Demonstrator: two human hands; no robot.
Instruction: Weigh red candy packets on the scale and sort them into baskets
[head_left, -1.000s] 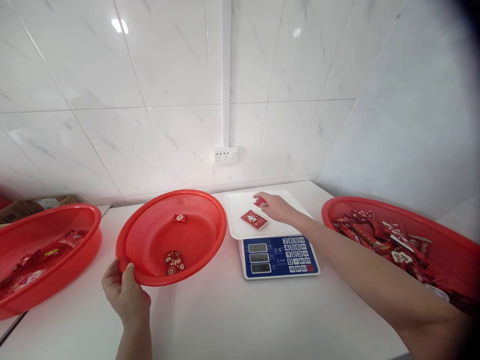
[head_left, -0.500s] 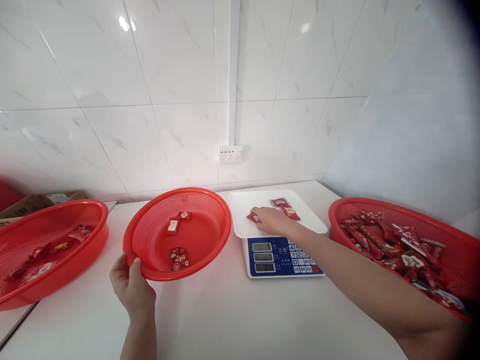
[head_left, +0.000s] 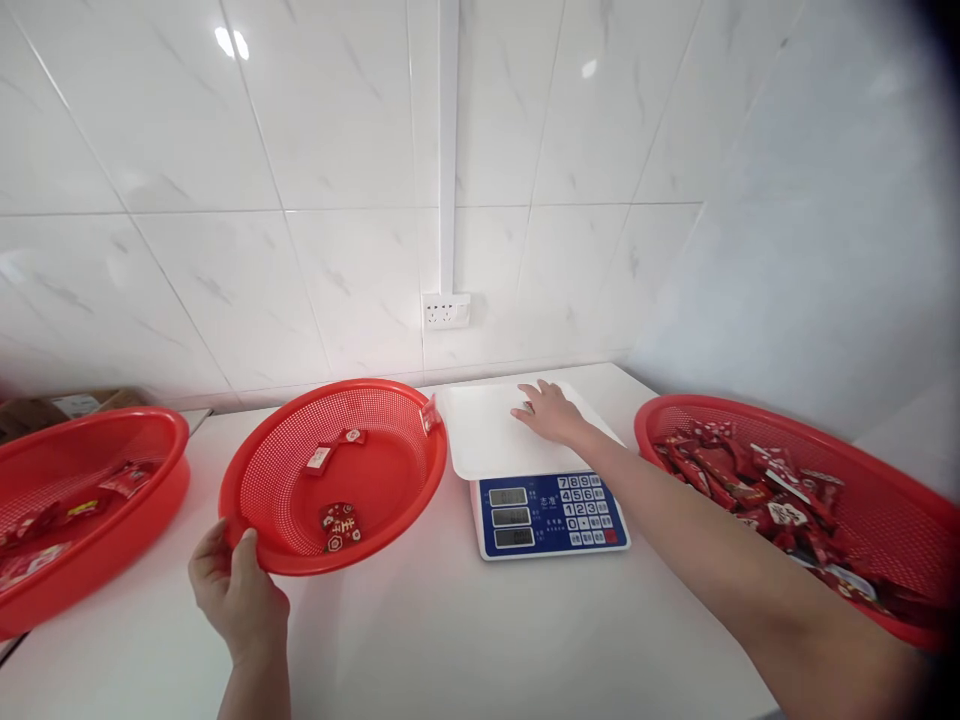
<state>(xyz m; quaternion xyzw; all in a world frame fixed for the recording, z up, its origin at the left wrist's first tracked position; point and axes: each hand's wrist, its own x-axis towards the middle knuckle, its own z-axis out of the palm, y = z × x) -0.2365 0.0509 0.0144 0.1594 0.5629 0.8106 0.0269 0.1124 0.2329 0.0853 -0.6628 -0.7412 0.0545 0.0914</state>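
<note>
Packet (head_left: 528,407), long axis hidden, shows beneath the right hand (head_left: 556,413) above the scale (head_left: 480,445); fingers spread, grip unclear. Left of the scale, the left hand (head_left: 241,592) clasps a basket (head_left: 386,475) rim.

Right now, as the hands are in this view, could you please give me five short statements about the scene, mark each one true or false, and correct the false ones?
1. The left hand grips the rim of the middle red basket. True.
2. The right basket holds several red packets. True.
3. The right hand is inside the right basket. False: it is over the white tray of the scale.
4. The keypad is left of the displays. False: it is right of them.
5. The wall socket is higher than the tray. True.
</note>
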